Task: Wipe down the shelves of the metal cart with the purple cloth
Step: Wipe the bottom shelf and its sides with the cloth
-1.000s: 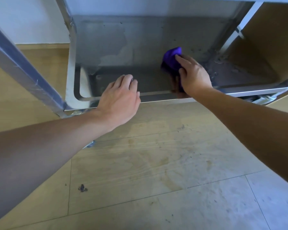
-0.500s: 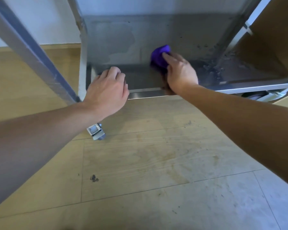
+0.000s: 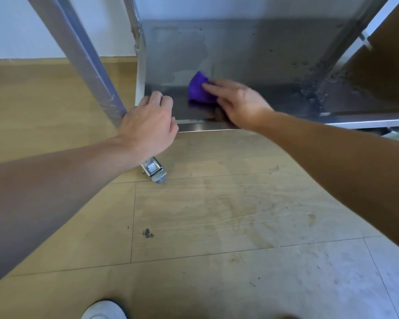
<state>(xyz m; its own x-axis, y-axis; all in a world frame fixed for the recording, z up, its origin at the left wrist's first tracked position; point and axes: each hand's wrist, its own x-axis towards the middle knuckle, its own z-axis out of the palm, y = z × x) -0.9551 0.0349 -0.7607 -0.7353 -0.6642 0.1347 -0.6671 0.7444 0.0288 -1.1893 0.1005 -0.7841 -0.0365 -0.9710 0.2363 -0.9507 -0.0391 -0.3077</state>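
This is a plain indoor room, perhaps in a home or a small utility space; which one cannot be told. Under the shiny grey metal cart (image 3: 251,54) lies a pale wood-patterned plank floor (image 3: 217,215), scuffed and spotted in front of it. Behind the cart stands a bare white wall (image 3: 14,26) edged by a light wooden skirting board (image 3: 21,62). A small silver metal castor (image 3: 153,171) sits under the cart's near left corner, and a flat brown panel (image 3: 389,54) rises to its right.

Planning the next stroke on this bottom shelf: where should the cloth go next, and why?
Probably sweep the purple cloth rightward: the right hand presses it near the left end of the shelf, while droplets and specks sit at its right end.
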